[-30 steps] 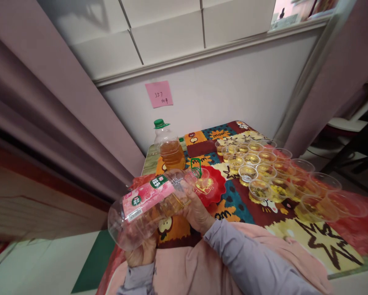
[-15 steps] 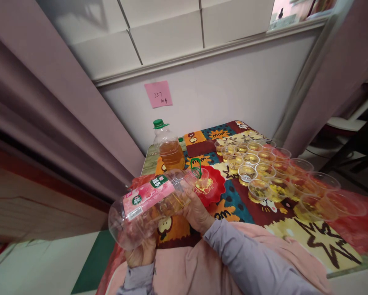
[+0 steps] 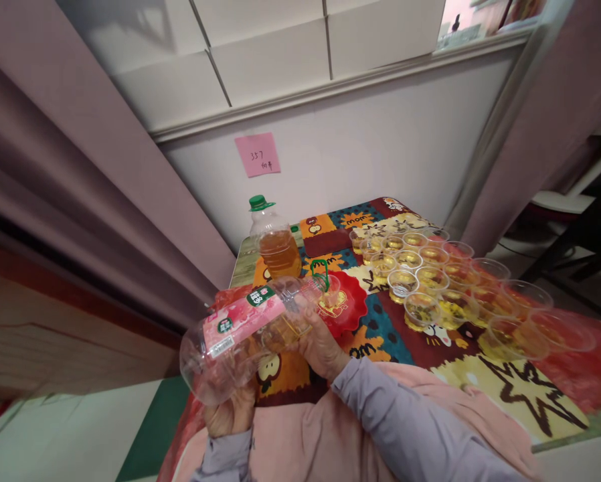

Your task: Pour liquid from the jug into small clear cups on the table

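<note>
A large clear bottle [image 3: 247,328] with a pink label lies tilted in both hands, some yellowish liquid inside toward its neck. My left hand [image 3: 230,410] supports it from below near the base. Around the part close to the neck, my right hand [image 3: 320,345] is closed. The bottle's mouth, with a green ring handle [image 3: 320,273], meets a clear plastic cup [image 3: 334,289]. That cup stands on a red scalloped plate [image 3: 353,311]. Whether liquid is flowing cannot be made out.
A second bottle [image 3: 279,251] with a green cap, partly full of amber liquid, stands behind. Several clear cups [image 3: 403,285] of yellow liquid fill the right side of the patterned tablecloth [image 3: 388,328]. A wall [image 3: 351,150] borders the table's back; a curtain [image 3: 130,181] hangs left.
The bottle's base has risen very slightly and shifted a little to the right. Both hands keep their hold, and the cups and plate stay in place.
</note>
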`<state>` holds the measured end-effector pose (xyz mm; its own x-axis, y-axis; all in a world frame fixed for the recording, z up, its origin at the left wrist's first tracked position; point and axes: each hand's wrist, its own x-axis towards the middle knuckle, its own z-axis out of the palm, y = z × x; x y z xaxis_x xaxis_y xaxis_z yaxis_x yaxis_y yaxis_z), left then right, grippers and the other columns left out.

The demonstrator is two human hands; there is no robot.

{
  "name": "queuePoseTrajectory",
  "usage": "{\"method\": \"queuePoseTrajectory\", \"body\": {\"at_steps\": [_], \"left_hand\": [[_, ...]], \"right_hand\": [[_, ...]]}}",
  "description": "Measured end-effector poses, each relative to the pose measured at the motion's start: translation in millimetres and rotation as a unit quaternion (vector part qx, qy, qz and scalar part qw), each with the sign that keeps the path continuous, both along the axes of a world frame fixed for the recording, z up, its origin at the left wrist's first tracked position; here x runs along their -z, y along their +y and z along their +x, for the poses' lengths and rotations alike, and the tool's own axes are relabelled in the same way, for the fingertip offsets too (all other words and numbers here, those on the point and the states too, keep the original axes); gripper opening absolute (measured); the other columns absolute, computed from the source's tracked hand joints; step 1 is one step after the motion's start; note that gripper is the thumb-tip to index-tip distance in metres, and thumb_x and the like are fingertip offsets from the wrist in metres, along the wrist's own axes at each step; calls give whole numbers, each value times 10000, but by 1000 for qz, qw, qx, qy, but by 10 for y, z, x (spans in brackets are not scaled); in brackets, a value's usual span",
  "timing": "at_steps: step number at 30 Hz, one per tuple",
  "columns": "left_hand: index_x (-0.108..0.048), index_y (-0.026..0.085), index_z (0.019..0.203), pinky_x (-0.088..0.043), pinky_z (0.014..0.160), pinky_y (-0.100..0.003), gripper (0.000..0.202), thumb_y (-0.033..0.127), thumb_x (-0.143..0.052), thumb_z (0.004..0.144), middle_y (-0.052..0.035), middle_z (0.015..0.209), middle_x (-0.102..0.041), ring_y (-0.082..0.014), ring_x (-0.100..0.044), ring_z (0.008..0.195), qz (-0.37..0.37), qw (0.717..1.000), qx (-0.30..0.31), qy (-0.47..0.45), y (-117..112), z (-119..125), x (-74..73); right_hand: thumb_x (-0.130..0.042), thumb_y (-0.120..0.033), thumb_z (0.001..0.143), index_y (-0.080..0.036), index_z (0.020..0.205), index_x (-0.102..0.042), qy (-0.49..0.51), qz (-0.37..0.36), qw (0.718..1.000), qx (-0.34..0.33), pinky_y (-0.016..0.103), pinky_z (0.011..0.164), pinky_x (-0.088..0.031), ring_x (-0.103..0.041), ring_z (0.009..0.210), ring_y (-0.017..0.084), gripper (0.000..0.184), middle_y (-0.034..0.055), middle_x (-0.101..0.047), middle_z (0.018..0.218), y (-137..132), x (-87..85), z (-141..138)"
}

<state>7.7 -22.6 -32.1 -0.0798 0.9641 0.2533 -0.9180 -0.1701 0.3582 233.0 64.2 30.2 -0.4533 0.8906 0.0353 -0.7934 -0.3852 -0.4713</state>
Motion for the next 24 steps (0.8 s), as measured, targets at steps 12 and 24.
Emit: {"method": "queuePoseTrajectory", "body": {"at_steps": [12,24], "left_hand": [[-434,371,1600,-598,1005,-324,586,395,-555,1028,-85,1589,-568,-228,-607,1400,-43,998,-1,51,-31,-20,-13],[-429,377,1604,-588,1035,-355,628,352,-614,1005,-86,1584,-568,-253,-600,1403,-40,999,-14,30,-39,-5,-9]], "right_hand": [[-759,-636,852,-350,1462,-560,-3,-1,1000,-1,445,811,-683,-778,1046,250,702,33,-787,1241,2,5,4],[-740,-636,861,-343,1503,-537,-11,2,1000,-11,468,811,-681,-773,1083,278,735,53,-772,1301,0,-32,13]]}}
